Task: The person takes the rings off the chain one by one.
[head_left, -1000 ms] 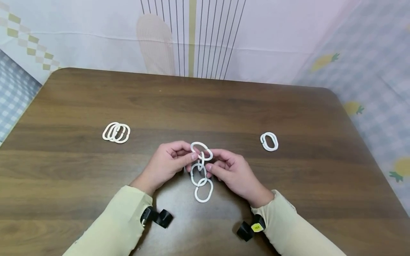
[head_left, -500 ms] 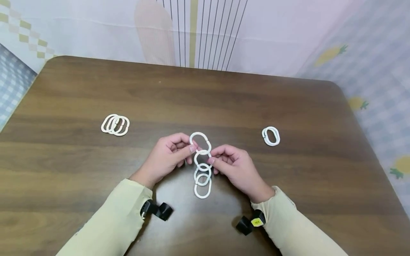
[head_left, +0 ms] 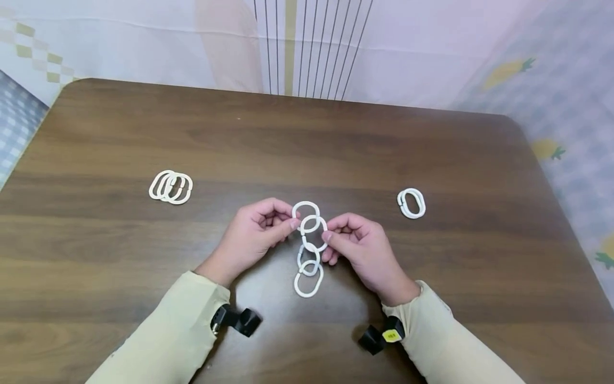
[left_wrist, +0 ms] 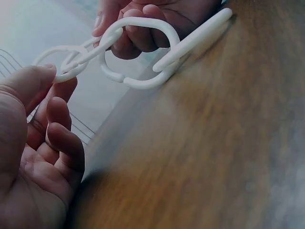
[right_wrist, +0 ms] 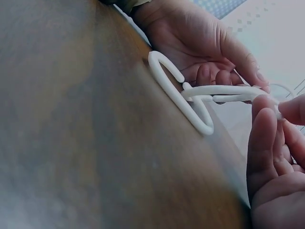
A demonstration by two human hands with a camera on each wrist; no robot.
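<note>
A short chain of several white oval plastic links hangs between my hands in the head view. My left hand (head_left: 251, 234) pinches the top link (head_left: 305, 202) between thumb and fingers. With thumb and forefinger my right hand (head_left: 366, 248) holds the second link (head_left: 303, 226) by its right side. Below it the lower links dangle, and the bottom link (head_left: 307, 296) hangs closest to me. In the left wrist view the end link (left_wrist: 195, 40) slants down close to the tabletop; whether it touches is unclear. Fingertips partly hide the held links.
A cluster of overlapping white links (head_left: 166, 188) lies on the brown wooden table (head_left: 307, 144) at the left. Two more stacked links (head_left: 401, 200) lie at the right. Black wrist cameras (head_left: 249, 322) stick out inward from both sleeves.
The second link has turned from edge-on to face up between my hands. My right hand has shifted slightly right, stretching the chain. The head view has tilted a little; the loose links stay put.
</note>
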